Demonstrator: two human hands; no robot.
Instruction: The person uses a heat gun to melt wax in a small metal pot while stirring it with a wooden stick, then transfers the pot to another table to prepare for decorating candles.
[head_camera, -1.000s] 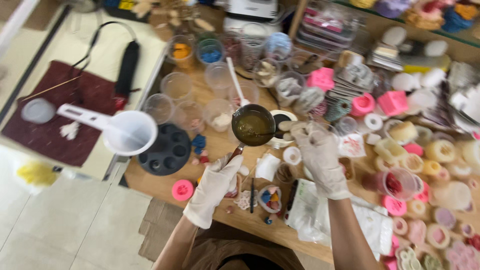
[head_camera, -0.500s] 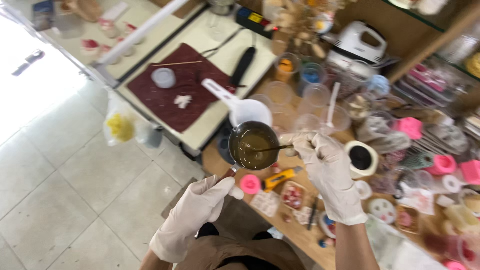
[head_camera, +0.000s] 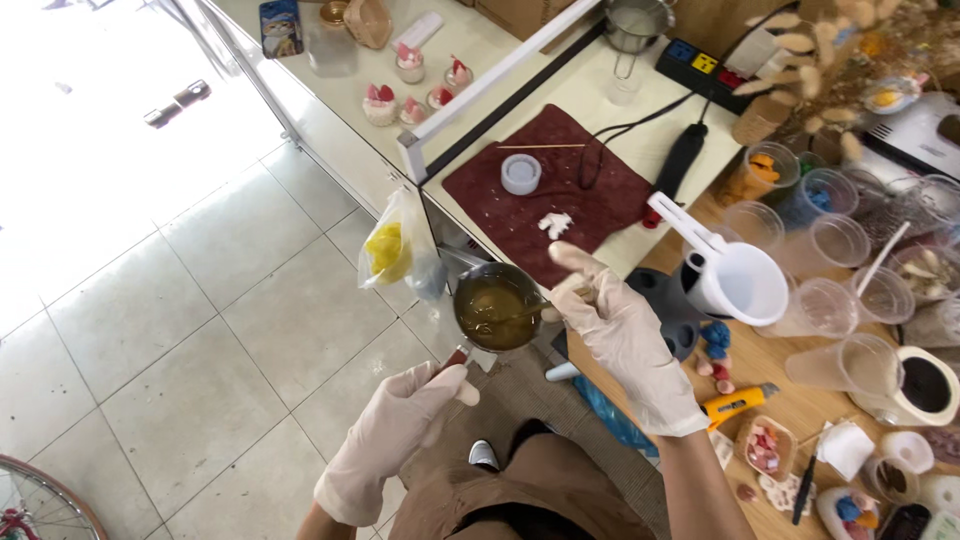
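My left hand (head_camera: 400, 430), in a white glove, grips the red-tipped handle of a small metal pot (head_camera: 497, 310) holding yellowish-brown liquid. The pot hangs above the tiled floor, just off the table's corner. My right hand (head_camera: 615, 330), also gloved, pinches a thin stick (head_camera: 530, 310) whose end dips into the liquid. Right of that hand, a white measuring cup with a long handle (head_camera: 735, 275) stands on the wooden table.
A dark red mat (head_camera: 590, 190) carries a round white mould (head_camera: 520, 173) and a wooden skewer. A plastic bag with yellow contents (head_camera: 392, 250) hangs at the table corner. Several clear plastic cups (head_camera: 840, 240), a black power strip (head_camera: 705, 62), a dark mould tray (head_camera: 670, 310) and small candles (head_camera: 410, 85) lie around.
My view has swung left toward the floor. The pot has moved left, off the wooden table's edge, with both hands following; the stick stays in the liquid.
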